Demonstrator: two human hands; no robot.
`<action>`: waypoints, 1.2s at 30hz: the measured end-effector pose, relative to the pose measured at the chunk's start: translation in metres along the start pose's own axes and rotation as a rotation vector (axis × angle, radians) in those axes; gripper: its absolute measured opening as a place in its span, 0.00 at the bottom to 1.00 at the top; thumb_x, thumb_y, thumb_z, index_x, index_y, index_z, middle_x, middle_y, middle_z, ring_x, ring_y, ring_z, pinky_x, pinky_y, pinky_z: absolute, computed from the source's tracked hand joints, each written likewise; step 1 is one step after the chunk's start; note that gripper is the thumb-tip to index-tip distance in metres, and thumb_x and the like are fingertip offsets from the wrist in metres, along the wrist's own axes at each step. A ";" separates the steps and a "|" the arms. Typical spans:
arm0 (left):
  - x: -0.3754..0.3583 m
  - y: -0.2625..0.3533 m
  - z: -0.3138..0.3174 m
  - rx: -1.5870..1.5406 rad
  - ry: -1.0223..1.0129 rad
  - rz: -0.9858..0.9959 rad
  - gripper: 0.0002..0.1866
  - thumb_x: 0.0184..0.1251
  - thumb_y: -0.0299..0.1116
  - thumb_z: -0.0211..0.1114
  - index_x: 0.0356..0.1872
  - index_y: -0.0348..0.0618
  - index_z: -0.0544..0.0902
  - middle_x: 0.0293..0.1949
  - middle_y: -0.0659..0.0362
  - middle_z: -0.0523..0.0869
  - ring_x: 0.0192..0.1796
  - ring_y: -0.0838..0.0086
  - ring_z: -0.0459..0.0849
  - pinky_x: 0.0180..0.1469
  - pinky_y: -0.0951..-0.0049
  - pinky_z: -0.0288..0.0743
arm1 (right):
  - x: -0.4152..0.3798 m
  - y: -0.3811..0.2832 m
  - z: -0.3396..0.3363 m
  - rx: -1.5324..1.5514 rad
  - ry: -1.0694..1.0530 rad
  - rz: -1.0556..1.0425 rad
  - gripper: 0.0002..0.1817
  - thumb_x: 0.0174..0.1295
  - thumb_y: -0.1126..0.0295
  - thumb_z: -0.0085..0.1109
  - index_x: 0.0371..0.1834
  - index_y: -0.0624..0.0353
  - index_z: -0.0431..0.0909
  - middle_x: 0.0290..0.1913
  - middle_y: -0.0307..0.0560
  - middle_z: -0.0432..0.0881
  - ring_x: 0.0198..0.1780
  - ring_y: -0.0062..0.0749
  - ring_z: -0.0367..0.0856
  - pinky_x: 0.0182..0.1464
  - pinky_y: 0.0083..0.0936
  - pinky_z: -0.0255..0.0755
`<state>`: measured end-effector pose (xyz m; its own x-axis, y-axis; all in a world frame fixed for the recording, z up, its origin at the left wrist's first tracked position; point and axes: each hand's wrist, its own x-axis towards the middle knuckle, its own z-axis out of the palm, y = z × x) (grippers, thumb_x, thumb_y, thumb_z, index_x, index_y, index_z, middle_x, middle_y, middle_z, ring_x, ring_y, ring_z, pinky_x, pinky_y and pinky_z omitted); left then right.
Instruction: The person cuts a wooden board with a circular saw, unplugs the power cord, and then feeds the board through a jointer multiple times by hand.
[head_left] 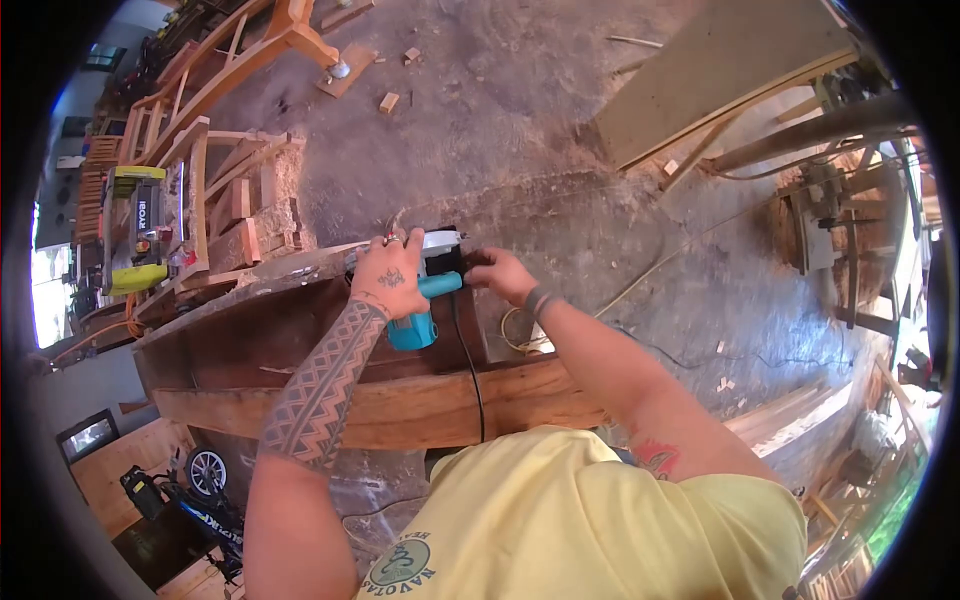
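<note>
A tattooed left hand (389, 278) grips a teal-and-silver corded power tool (412, 333) near the end of a long brown wooden bench (250, 342); the right hand (505, 276), fingers bent, is close beside it, its hold unclear

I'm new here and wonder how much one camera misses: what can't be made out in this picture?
Head view: underside of the teal power tool, hidden by its own body.
Head view: palm of the left hand, hidden by the hand's back.
Head view: where the black cord continues, hidden by the yellow shirt.
</note>
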<state>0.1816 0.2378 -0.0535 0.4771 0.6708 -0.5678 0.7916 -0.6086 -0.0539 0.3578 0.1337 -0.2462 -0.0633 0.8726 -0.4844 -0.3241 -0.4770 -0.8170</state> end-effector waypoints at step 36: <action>0.008 -0.019 0.017 -0.011 0.090 0.120 0.65 0.31 0.47 0.88 0.79 0.37 0.69 0.67 0.41 0.82 0.71 0.43 0.82 0.77 0.50 0.76 | 0.027 -0.045 -0.026 -0.848 0.056 -0.560 0.16 0.71 0.59 0.62 0.53 0.57 0.86 0.52 0.61 0.90 0.58 0.58 0.89 0.61 0.51 0.82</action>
<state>0.1641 0.2475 -0.0707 0.6005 0.6291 -0.4935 0.7308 -0.6823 0.0196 0.3953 0.1764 -0.2303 -0.0565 0.9976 0.0395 0.4839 0.0620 -0.8729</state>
